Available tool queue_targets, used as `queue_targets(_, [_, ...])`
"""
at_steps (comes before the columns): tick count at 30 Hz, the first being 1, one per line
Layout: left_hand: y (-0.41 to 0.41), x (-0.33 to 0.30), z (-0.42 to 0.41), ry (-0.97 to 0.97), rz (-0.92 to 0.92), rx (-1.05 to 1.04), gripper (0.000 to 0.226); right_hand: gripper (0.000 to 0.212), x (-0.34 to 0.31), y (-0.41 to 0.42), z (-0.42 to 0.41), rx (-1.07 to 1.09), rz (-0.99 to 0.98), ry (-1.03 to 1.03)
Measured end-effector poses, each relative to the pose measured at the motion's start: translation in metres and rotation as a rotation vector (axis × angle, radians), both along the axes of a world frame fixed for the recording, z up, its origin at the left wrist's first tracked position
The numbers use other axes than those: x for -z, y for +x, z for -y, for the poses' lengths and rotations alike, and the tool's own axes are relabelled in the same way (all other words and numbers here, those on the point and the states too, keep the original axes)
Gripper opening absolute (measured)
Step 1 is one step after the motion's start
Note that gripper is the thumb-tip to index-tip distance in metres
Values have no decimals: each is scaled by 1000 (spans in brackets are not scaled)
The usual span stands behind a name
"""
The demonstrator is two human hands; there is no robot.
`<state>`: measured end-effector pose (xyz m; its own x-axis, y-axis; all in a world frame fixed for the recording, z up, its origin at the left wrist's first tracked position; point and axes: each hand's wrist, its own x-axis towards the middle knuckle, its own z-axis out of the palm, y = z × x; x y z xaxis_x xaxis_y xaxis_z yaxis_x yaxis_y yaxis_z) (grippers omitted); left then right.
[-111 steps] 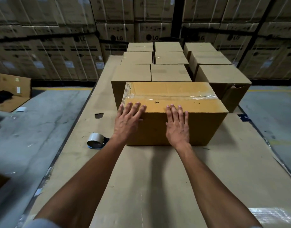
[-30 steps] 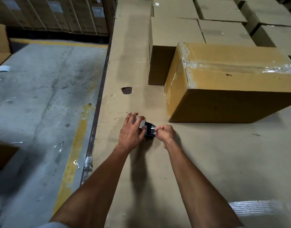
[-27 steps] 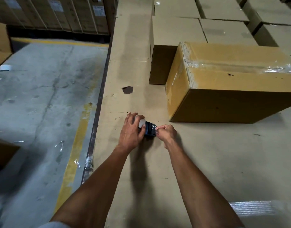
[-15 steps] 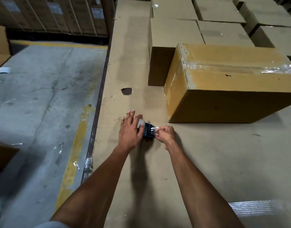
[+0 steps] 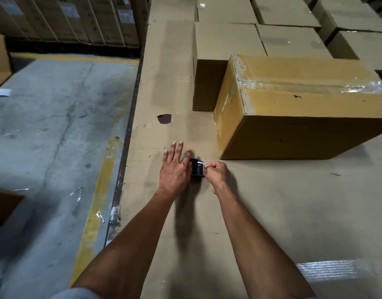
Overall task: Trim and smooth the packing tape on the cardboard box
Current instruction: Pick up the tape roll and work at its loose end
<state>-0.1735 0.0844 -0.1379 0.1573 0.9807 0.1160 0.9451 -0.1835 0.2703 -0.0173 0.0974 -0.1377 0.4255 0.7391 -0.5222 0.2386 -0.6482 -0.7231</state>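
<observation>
On the cardboard-covered worktable [image 5: 272, 212], left hand [image 5: 175, 169] lies flat, fingers spread, over a dark roll of packing tape [image 5: 196, 167]. Right hand [image 5: 217, 172] pinches the clear tape end off the roll. Sealed yellow-brown cardboard box [image 5: 293, 104], wrinkled clear tape along its top seam, sits just beyond; contents not visible. Closed plain cartons [image 5: 226, 39] behind.

Two bare forearms, no watch-type items seen. Left hand [image 5: 175, 169] and right hand [image 5: 217, 172] ungloved. Pale grey sleeve edge [image 5: 77, 293] at left upper arm.
</observation>
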Motion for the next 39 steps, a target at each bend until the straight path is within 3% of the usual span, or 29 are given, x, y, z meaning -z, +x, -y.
queue_targets(3, [-1,4,-2,-9,-14,2,54,8,31,9,-9,9,-32,-1])
queue_targets(6, [-4,4,-2,-34,19,-12,56,24,39,12,-12,15,-83,20])
queue_targets(8, [-7,3,-2,-55,62,-27,58,22,30,13,-11,27,-103,26])
queue_targets(10, [-12,1,-1,-73,146,-48,58,9,-3,7,-3,25,-151,7])
queue_targets(13, [-23,1,0,-125,371,-97,57,32,-18,3,0,84,-297,34])
queue_targets(17, [-33,-4,-4,-177,542,-127,57,33,-15,1,-1,186,-436,51])
queue_targets(23, [-24,-11,-1,-178,328,-72,58,21,-16,17,2,160,-580,-9])
queue_targets(27, [-25,-12,1,-175,262,-51,63,23,-13,23,2,123,-509,-7])
queue_targets(31, [-28,-8,0,-152,117,34,82,8,-12,16,-1,120,-547,-29])
queue_targets(33, [-32,-6,-1,-98,41,90,99,19,-8,12,-4,100,-551,-37])
queue_targets(35, [-37,-5,-5,-70,-30,137,112,18,-8,7,-10,110,-568,-24])
queue_targets(39, [-44,-5,-26,-39,-154,151,108,25,-8,-3,-30,131,-574,27])
